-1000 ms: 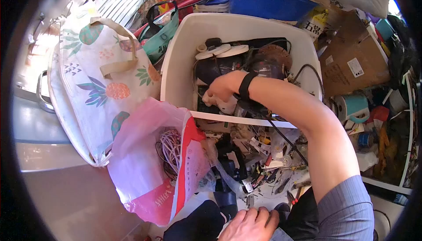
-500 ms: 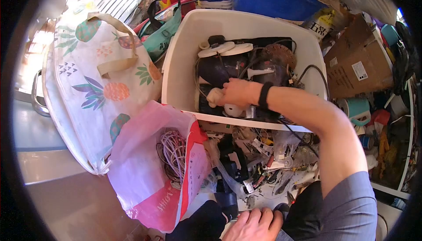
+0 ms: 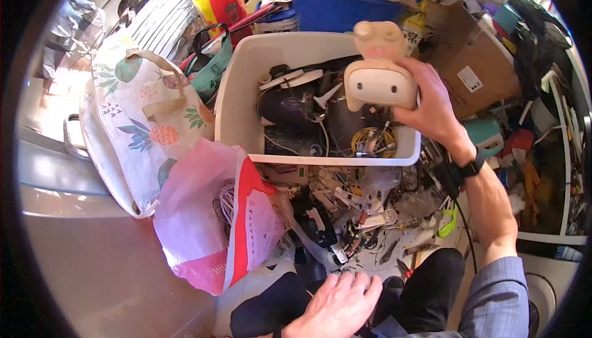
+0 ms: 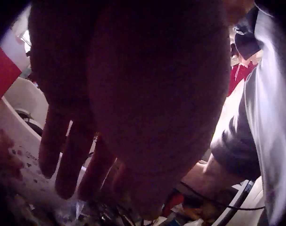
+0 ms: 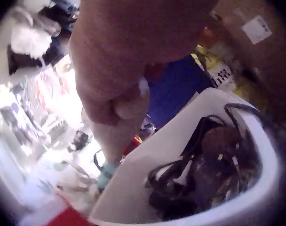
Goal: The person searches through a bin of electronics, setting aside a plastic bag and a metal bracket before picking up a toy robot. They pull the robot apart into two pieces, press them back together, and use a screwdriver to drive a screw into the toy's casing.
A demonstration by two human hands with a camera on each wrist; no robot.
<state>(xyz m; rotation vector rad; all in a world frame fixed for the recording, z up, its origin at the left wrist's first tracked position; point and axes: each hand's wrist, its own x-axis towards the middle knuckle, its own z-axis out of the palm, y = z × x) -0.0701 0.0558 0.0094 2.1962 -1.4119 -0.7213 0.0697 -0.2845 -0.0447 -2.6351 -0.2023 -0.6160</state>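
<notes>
My right hand (image 3: pixel 431 101) grips a cream animal-shaped figure (image 3: pixel 379 88) by its right side, fingers behind and thumb in front. The figure has a rounded top part and a white oval face with two dark dots. It is raised above the right part of a white plastic tub (image 3: pixel 246 85). Inside the tub lie dark appliances, a small white funnel-shaped piece (image 3: pixel 328 96) and a coil of yellow cable (image 3: pixel 383 144). My left hand (image 3: pixel 339 306) is low over my lap, its fingers loosely extended and holding nothing.
A pink and red plastic bag (image 3: pixel 191 227) with white cables stands front left, beside a pineapple-print bag (image 3: pixel 132 144). Small parts and tools (image 3: pixel 364 215) litter the floor before the tub. A cardboard box (image 3: pixel 484 61) leans behind right; a black cord (image 3: pixel 467 233) hangs by my right arm.
My right hand has lifted the cream figure out of the tub, up and to the right. The yellow cable coil in the tub now shows. My left hand stays low over my lap.
</notes>
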